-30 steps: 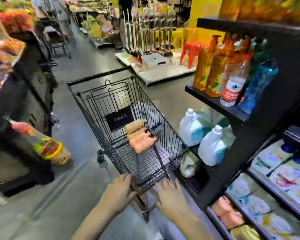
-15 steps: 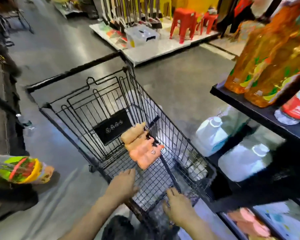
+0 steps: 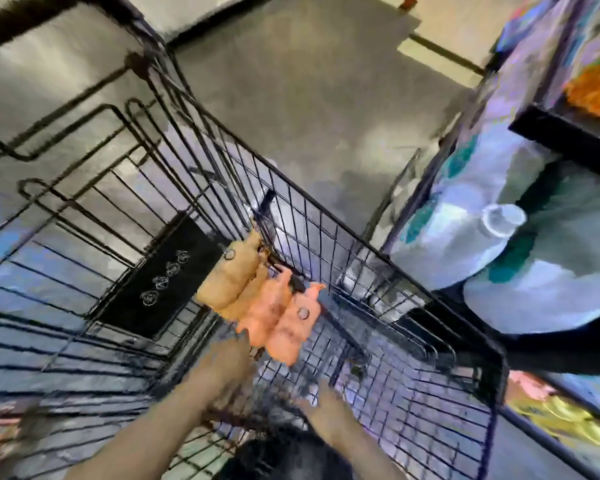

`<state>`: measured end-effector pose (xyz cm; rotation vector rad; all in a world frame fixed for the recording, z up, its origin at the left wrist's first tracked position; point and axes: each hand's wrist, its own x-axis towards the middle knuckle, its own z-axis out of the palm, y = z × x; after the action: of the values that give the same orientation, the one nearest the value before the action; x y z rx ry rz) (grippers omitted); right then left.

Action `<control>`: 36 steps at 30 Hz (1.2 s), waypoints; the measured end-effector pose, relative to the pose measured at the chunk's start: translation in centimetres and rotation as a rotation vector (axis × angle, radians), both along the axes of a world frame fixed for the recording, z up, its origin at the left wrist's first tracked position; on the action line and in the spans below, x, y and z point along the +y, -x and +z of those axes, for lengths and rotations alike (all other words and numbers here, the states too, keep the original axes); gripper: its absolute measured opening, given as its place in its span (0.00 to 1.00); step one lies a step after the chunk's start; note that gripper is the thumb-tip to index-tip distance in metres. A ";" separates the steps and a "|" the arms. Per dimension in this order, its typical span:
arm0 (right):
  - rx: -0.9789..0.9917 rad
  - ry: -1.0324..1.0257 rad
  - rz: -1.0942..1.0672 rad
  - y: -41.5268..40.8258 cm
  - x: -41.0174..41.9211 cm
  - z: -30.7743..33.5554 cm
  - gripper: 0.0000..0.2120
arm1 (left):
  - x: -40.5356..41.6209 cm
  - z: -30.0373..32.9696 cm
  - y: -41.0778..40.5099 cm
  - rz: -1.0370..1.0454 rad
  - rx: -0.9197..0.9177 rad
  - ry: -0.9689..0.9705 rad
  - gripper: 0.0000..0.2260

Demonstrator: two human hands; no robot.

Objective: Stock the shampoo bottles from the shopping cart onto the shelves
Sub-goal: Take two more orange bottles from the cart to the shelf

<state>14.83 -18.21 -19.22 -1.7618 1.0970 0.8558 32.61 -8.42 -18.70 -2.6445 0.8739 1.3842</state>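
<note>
Inside the cart [image 3: 388, 258], left hand [image 3: 227, 367] nears bottles [image 3: 257, 299], grip blurred

A black wire shopping cart [image 3: 378, 244] is standing on the grey floor [image 3: 309, 98], carrying four shampoo bottles [image 3: 257, 296] lying side by side. Beside it, dark shelves [image 3: 568, 136] are holding large white jugs [image 3: 465, 247].
</note>
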 end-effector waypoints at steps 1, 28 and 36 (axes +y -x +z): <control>0.005 -0.011 -0.031 -0.7 -0.1 -1.4 0.31 | -0.5 -1.7 -0.7 -0.002 -0.005 0.004 0.18; -0.258 -0.284 -0.893 1.1 -2.4 -9.7 0.24 | -5.2 -12.0 -1.3 0.283 -0.084 0.012 0.44; -0.413 -0.295 -1.066 6.0 -2.1 -4.7 0.34 | -4.4 -8.4 1.0 0.779 0.511 0.099 0.37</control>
<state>8.78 -20.28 -23.87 -0.8245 1.3038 -0.0196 31.56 -12.79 -27.13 -2.8748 -0.1651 2.2805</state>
